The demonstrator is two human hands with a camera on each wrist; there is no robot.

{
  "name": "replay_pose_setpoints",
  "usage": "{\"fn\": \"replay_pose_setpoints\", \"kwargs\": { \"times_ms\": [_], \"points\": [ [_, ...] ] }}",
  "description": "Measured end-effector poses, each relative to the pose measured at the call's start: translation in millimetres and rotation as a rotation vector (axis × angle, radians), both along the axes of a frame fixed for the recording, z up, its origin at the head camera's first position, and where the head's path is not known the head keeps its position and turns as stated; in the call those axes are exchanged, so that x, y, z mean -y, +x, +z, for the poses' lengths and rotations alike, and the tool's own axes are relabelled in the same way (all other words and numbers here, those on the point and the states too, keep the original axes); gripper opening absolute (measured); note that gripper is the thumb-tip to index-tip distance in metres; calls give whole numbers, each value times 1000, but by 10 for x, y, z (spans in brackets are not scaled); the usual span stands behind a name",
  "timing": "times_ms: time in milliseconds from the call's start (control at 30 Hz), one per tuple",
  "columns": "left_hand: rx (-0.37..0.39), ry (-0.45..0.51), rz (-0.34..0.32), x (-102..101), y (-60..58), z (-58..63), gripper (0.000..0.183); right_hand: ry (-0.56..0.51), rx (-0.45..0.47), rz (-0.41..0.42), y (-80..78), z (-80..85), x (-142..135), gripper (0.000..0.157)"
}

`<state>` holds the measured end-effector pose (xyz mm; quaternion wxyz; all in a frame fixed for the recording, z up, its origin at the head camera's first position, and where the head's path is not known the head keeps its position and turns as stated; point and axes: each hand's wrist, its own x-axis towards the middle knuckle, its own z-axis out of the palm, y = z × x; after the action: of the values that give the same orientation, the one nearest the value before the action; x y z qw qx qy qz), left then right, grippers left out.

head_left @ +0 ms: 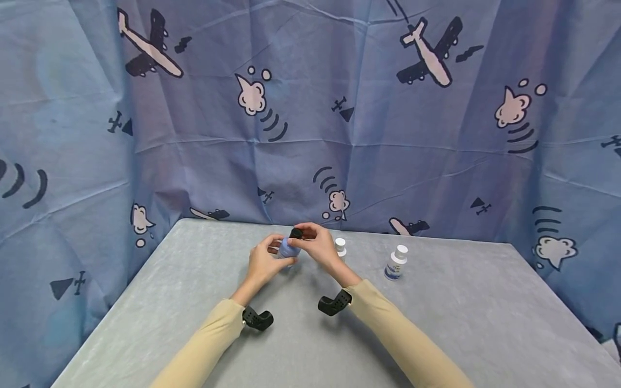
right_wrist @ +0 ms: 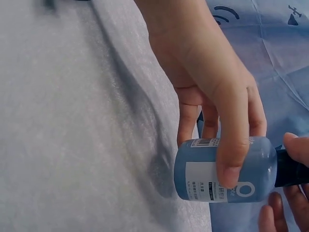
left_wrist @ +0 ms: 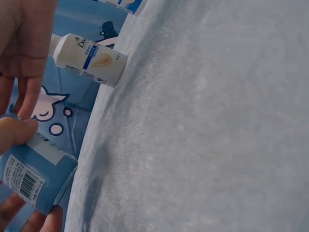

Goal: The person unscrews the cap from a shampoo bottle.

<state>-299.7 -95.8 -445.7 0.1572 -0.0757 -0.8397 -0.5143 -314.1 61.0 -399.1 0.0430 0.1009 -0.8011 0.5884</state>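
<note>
A small blue bottle (head_left: 288,249) with a white label (right_wrist: 200,181) and a black cap (head_left: 296,233) is between the two hands, near the back of the table. My left hand (head_left: 264,262) grips the bottle's body, thumb on one side and fingers on the other. At the top, my right hand (head_left: 317,245) holds the black cap between thumb and fingers. The right hand partly hides the cap in the right wrist view. Whether the bottle's base touches the table, I cannot tell. Closest to the right hand stands a white bottle (head_left: 341,248), partly hidden by that hand.
Another white bottle (head_left: 396,262) with a white cap and blue label stands farther right on the pale grey table (head_left: 461,312). A blue curtain (head_left: 310,108) with printed planes hangs right behind the table's back edge. Black wrist cameras sit on both wrists.
</note>
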Motion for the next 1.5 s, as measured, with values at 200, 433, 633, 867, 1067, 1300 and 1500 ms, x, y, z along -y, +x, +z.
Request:
{"fn": "replay_pose_setpoints", "kwargs": {
  "times_ms": [200, 433, 633, 867, 1067, 1300, 1500],
  "points": [
    [-22, 2, -25, 19, 15, -25, 56, -1, 12, -21, 10, -15, 3, 37],
    [-51, 3, -59, 35, 12, -37, 57, -7, -24, -33, 14, 17, 14, 33],
    [-50, -21, -85, 40, -13, -14, 53, -14, -17, -58, 8, 54, 15, 31],
    [-43, -17, -125, 61, -10, 1, 50, 21, 11, -82, 15, 51, 15, 31],
    [-40, -28, -136, 95, -23, 20, 50, 18, -5, -77, 11, 62, 25, 31],
    [0, -24, -169, 121, -19, 4, 46, 27, -4, -62, 18, 43, 15, 30],
    [18, -9, -194, 122, -19, 4, 46, 62, -50, -72, 35, 40, 17, 29]
  ]
}}
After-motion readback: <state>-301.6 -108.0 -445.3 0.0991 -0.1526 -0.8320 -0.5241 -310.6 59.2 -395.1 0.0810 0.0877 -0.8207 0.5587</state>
